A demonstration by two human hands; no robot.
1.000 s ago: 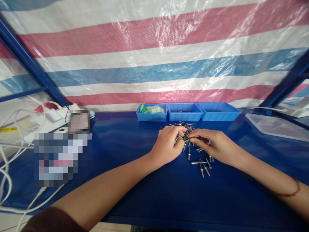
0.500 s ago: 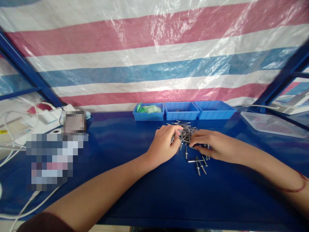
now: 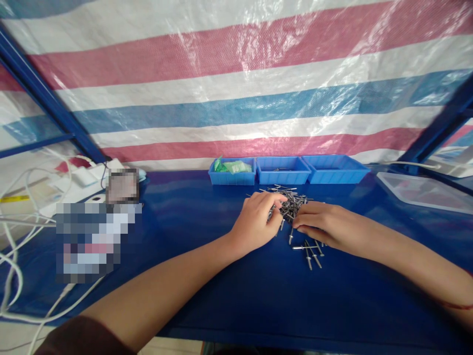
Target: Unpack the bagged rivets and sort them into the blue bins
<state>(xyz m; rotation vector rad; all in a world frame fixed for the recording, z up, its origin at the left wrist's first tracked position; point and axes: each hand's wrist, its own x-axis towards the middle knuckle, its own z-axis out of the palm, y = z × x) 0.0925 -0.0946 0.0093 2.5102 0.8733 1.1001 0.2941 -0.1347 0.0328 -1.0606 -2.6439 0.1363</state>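
Note:
A pile of silvery blind rivets (image 3: 291, 201) lies on the blue tabletop (image 3: 236, 296), between my two hands. My left hand (image 3: 260, 217) rests against the pile's left side, thumb and index finger apart with rivets showing in the gap. On the right, my right hand (image 3: 320, 222) reaches in with its thumb and fingertips brought together at the pile's near edge. What those fingertips pinch, if anything, is hidden. Several loose rivets (image 3: 313, 254) are scattered just below the right hand, some crossing each other.
Behind the pile stand a blue bin with green plastic packets (image 3: 236, 167), a middle blue bin (image 3: 284, 176) with a few thin pieces, and a right blue bin (image 3: 338, 175). A clear plastic lid (image 3: 424, 192) lies far right. White cables (image 3: 15, 276) and a blurred-out item (image 3: 92, 241) occupy the left.
The whole view has shifted a little, so things appear farther right. My right hand's thumb and fingers have drawn closer together at the pile. My left hand keeps its place beside the rivets.

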